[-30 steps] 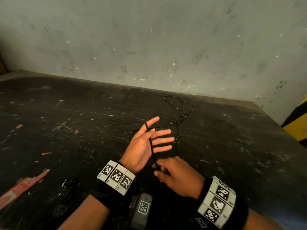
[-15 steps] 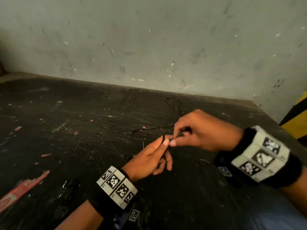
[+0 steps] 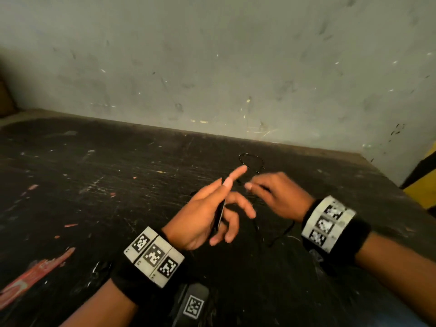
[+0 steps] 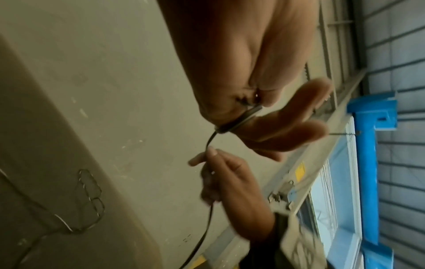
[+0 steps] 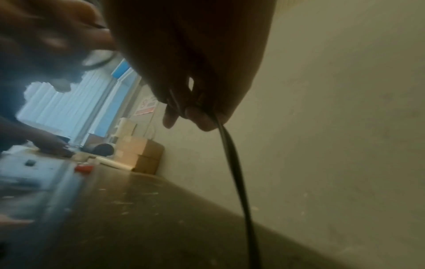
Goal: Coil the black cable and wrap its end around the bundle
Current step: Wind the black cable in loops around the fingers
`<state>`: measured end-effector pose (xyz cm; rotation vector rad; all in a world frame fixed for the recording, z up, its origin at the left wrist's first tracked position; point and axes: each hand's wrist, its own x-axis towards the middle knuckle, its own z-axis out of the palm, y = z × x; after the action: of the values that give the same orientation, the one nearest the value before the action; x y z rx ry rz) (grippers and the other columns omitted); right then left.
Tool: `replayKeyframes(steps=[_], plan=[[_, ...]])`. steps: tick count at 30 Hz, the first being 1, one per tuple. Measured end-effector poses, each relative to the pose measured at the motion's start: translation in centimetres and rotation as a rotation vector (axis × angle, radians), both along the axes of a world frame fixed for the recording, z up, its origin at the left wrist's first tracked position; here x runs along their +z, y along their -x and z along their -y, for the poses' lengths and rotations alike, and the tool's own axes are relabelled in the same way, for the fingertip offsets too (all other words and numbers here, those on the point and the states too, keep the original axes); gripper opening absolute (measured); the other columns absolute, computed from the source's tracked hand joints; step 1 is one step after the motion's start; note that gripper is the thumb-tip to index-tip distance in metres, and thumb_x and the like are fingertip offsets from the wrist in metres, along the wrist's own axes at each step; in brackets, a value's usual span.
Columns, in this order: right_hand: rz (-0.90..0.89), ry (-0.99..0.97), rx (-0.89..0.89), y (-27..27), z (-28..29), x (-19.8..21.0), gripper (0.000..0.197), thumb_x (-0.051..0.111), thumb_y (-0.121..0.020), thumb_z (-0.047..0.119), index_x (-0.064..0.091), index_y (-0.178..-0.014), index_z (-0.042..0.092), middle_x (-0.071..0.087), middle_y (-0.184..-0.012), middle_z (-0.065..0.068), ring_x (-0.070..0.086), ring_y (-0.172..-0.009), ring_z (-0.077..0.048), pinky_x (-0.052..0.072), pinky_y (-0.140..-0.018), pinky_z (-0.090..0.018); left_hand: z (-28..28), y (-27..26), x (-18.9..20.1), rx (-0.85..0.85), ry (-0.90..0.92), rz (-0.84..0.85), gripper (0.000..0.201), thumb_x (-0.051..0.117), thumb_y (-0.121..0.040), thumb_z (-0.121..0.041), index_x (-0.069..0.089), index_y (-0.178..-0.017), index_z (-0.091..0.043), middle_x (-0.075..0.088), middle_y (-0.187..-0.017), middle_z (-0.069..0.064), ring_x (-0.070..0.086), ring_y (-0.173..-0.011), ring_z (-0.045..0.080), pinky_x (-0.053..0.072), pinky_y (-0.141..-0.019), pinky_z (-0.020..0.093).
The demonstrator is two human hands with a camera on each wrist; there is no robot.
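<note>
A thin black cable point(image 3: 220, 214) runs across my left hand point(image 3: 200, 215), which is raised over the table with the index finger pointing up. In the left wrist view a few turns of cable point(image 4: 240, 118) circle the fingers, with the thumb pressing them. Just right of it, my right hand point(image 3: 280, 197) pinches the cable point(image 5: 234, 163) between thumb and fingertips. The slack loops point(image 3: 250, 159) lie on the black table point(image 3: 118, 185) behind the hands, and another stretch point(image 3: 282, 233) lies under the right wrist.
A scuffed grey wall point(image 3: 212, 67) closes off the table's far edge. A red wrapper point(image 3: 35, 272) lies at the front left. A dark device with a marker tag point(image 3: 194, 305) sits near my left forearm. A yellow and black object point(image 3: 422, 185) stands at the right.
My right hand carried the cable from below the left palm up and over to the far side of the left fingers. The left hand tilted, its index finger now pointing up.
</note>
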<state>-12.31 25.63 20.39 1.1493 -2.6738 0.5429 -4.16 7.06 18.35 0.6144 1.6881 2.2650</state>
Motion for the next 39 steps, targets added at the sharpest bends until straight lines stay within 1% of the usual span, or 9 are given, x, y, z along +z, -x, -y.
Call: replayKeyframes(steps=[6, 10, 15, 19, 22, 25, 28, 32, 39], plan=[[0.235, 0.08, 0.16, -5.4, 3.5, -4.0, 0.02, 0.046, -0.097, 0.021, 0.062, -0.101, 0.01, 0.049, -0.064, 0.02, 0.051, -0.058, 0.008, 0.047, -0.067, -0.027, 0.3, 1.7, 1.6, 0.134, -0.234, 0.066, 0.054, 0.04, -0.093, -0.025, 0.024, -0.144, -0.035, 0.068, -0.114, 0.018, 0.072, -0.067, 0.023, 0.055, -0.04, 0.026], [0.256, 0.069, 0.186, -7.9, 4.3, -2.9, 0.018, 0.047, -0.096, 0.022, 0.059, -0.09, 0.009, 0.054, -0.07, 0.008, 0.059, -0.066, -0.013, 0.049, -0.068, -0.035, 0.1, 2.1, 1.2, 0.239, -0.147, 0.065, 0.052, 0.036, -0.098, -0.023, 0.019, -0.145, -0.037, 0.065, -0.119, 0.017, 0.073, -0.077, 0.025, 0.059, -0.048, 0.031], [0.195, -0.076, 0.2, -9.0, 3.9, -0.3, 0.016, 0.052, -0.093, 0.025, 0.062, -0.088, 0.013, 0.038, -0.069, 0.021, 0.051, -0.069, -0.008, 0.044, -0.064, -0.029, -0.2, 1.7, -0.9, 0.315, 0.266, -0.097, 0.055, 0.035, -0.098, -0.027, 0.012, -0.146, -0.039, 0.07, -0.102, -0.001, 0.067, -0.065, 0.011, 0.052, -0.048, 0.023], [0.111, -0.177, 0.157, -8.2, 2.6, 4.0, 0.01, 0.061, -0.087, 0.028, 0.067, -0.082, 0.022, 0.064, -0.072, 0.014, 0.057, -0.061, -0.002, 0.051, -0.063, -0.029, -0.4, 0.3, -1.9, 0.21, 0.411, -0.125, 0.041, 0.027, -0.098, -0.034, 0.03, -0.14, -0.034, 0.059, -0.054, -0.008, 0.046, -0.04, 0.005, 0.032, -0.034, 0.018], [0.057, -0.181, 0.183, -6.9, 1.7, 7.9, 0.008, 0.068, -0.084, 0.026, 0.071, -0.08, 0.02, 0.054, -0.055, 0.016, 0.051, -0.05, 0.007, 0.038, -0.052, -0.011, -0.6, -0.4, -2.1, 0.096, 0.377, -0.125, 0.044, 0.025, -0.091, -0.054, 0.051, -0.117, -0.029, 0.058, -0.065, -0.002, 0.038, -0.039, 0.009, 0.029, -0.037, 0.017], [-0.022, -0.138, 0.206, -5.3, 0.8, 10.9, 0.011, 0.07, -0.081, 0.027, 0.072, -0.078, 0.016, 0.047, -0.046, 0.018, 0.051, -0.048, 0.004, 0.037, -0.05, -0.01, -0.2, -0.8, -2.1, 0.007, 0.426, -0.102, 0.057, 0.018, -0.089, -0.056, 0.041, -0.136, -0.034, 0.053, -0.067, 0.002, 0.037, -0.041, 0.007, 0.031, -0.039, 0.016], [-0.118, -0.067, 0.171, -3.0, 0.0, 11.8, 0.015, 0.068, -0.081, 0.031, 0.073, -0.077, 0.017, 0.052, -0.043, 0.014, 0.05, -0.046, -0.002, 0.034, -0.047, -0.013, 0.0, -1.4, -1.6, -0.058, 0.407, -0.103, 0.051, 0.02, -0.093, -0.052, 0.042, -0.136, -0.038, 0.052, -0.066, 0.003, 0.036, -0.041, 0.008, 0.029, -0.039, 0.017], [-0.137, 0.053, 0.065, 0.2, -0.1, 7.0, 0.034, 0.055, -0.088, 0.039, 0.069, -0.073, 0.012, 0.054, -0.052, 0.004, 0.048, -0.047, -0.007, 0.041, -0.051, -0.029, 0.5, -1.5, -0.3, 0.006, 0.137, -0.063, 0.048, 0.031, -0.091, -0.051, 0.041, -0.137, -0.039, 0.059, -0.072, 0.006, 0.041, -0.035, 0.008, 0.02, -0.03, 0.015], [0.154, 0.265, 0.064, -2.8, 4.2, -3.6, 0.028, 0.036, -0.095, 0.027, 0.06, -0.081, 0.02, 0.065, -0.067, 0.004, 0.062, -0.063, -0.006, 0.05, -0.06, -0.031, 0.7, -0.6, 3.2, 0.056, -0.115, 0.008, 0.062, 0.033, -0.087, -0.046, 0.014, -0.145, -0.037, 0.068, -0.112, 0.016, 0.07, -0.056, 0.021, 0.044, -0.027, 0.021]])
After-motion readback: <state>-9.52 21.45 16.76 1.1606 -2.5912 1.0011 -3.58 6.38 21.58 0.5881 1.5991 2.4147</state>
